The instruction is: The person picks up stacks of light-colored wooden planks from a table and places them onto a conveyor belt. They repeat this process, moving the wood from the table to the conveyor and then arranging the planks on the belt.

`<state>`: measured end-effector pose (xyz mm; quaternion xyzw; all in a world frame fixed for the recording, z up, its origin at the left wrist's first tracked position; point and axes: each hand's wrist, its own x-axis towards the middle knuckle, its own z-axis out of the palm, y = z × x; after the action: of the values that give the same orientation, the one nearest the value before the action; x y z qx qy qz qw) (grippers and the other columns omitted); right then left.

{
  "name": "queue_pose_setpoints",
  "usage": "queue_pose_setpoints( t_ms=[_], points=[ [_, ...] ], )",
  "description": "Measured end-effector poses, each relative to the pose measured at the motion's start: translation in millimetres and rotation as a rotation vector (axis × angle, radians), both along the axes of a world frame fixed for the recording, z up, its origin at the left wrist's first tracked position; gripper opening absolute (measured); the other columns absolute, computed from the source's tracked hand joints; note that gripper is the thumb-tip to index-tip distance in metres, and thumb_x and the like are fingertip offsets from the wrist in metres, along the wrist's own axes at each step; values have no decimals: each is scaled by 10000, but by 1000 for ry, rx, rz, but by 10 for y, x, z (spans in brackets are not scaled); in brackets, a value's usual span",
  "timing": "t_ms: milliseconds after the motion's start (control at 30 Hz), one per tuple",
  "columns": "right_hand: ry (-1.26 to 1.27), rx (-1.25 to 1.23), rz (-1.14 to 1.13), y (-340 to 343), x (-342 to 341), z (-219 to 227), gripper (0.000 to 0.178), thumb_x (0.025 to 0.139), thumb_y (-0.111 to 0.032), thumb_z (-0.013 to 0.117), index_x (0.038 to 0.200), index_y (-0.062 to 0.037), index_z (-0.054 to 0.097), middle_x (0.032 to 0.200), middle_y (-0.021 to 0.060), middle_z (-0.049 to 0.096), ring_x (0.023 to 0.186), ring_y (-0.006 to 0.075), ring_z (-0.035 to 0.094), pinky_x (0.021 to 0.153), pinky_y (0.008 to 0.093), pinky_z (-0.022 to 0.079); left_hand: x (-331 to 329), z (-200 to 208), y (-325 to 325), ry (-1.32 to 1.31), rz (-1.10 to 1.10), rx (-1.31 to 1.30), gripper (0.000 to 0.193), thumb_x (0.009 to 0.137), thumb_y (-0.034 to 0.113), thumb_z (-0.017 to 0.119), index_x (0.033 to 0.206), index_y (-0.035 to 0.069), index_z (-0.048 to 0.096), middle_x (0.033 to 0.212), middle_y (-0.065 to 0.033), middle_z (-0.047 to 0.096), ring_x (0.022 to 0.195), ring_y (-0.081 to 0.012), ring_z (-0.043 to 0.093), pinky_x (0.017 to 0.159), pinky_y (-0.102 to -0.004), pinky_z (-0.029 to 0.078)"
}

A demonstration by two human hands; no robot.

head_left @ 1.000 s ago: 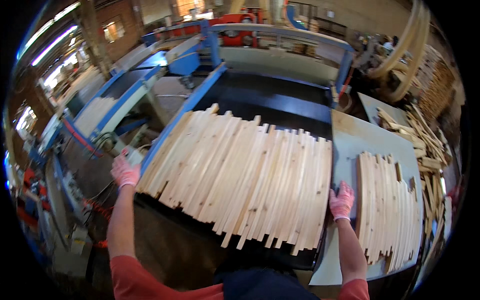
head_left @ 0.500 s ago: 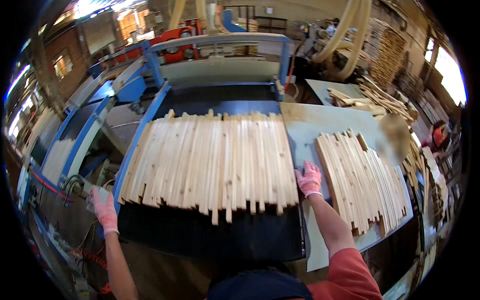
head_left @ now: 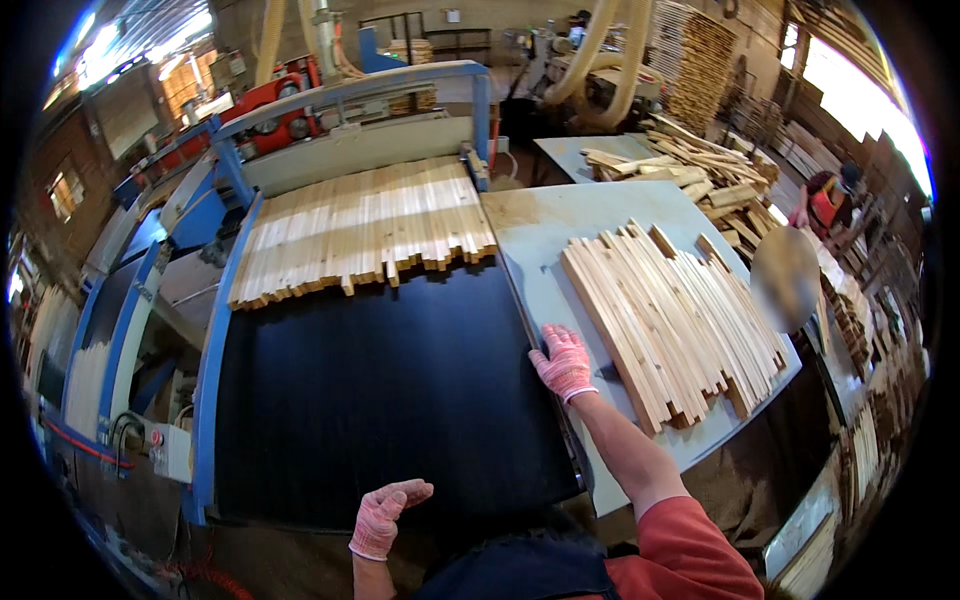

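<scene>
Wooden strips (head_left: 365,220) lie side by side across the far end of a black conveyor belt (head_left: 370,390), reaching under the blue frame of a machine. My left hand (head_left: 390,515), in a pink-and-white glove, hovers over the belt's near edge, its fingers loosely bent and nothing in them. My right hand (head_left: 563,362), gloved alike, rests with fingers spread on the near-left part of a grey-blue side table (head_left: 530,230). Just right of it on that table lies a second batch of wooden strips (head_left: 670,320), their ends uneven.
A control box (head_left: 172,452) with buttons and cables stands left of the belt. Blue machine framing (head_left: 350,85) spans the far end. Loose wood pieces (head_left: 690,170) are heaped beyond the side table. Another person (head_left: 828,200) is at the far right.
The strips on the belt have moved away toward the machine, baring the near belt. My left hand has left the control box area and come right. The view has swung right.
</scene>
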<state>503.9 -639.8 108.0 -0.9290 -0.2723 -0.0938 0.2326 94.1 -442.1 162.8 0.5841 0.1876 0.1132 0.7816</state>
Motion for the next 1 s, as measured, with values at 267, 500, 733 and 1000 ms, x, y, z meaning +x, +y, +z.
queue_pose_setpoints(
  t_ms=[267, 500, 733, 1000],
  points=[
    [31, 303, 182, -428, -1046, 58, 571, 894, -288, 762, 1355, 13, 611, 1360, 244, 641, 1294, 428, 584, 1122, 495, 471, 67, -344, 115, -57, -216, -144, 566, 1024, 416, 653, 1300, -78, 667, 1203, -227, 743, 1127, -330, 728, 1064, -455, 552],
    [314, 466, 233, -1038, -2705, -109, 559, 979, -243, 727, 1486, -65, 571, 1377, 197, 627, 1270, 345, 610, 1100, 431, 502, 318, -206, -66, 9, -587, -261, 548, 1044, 409, 619, 1335, -53, 660, 1273, -217, 726, 1203, -346, 698, 1112, -487, 519],
    [807, 295, 50, -1701, -3305, -136, 490, 1003, -406, 638, 1364, -77, 683, 1273, 198, 723, 1220, 364, 669, 1069, 426, 515, 551, -134, -423, 62, -684, -213, 531, 1033, 415, 661, 1330, -25, 681, 1253, -187, 743, 1183, -313, 711, 1075, -447, 541],
    [1145, -105, -353, -2877, -3405, -1552, 578, 954, -490, 583, 1337, -70, 686, 1281, 278, 688, 1227, 424, 642, 1051, 469, 509, 363, 53, -909, 108, -540, -128, 613, 980, 430, 738, 1281, -101, 680, 1195, -231, 752, 1145, -321, 729, 1080, -445, 541]
  ],
)
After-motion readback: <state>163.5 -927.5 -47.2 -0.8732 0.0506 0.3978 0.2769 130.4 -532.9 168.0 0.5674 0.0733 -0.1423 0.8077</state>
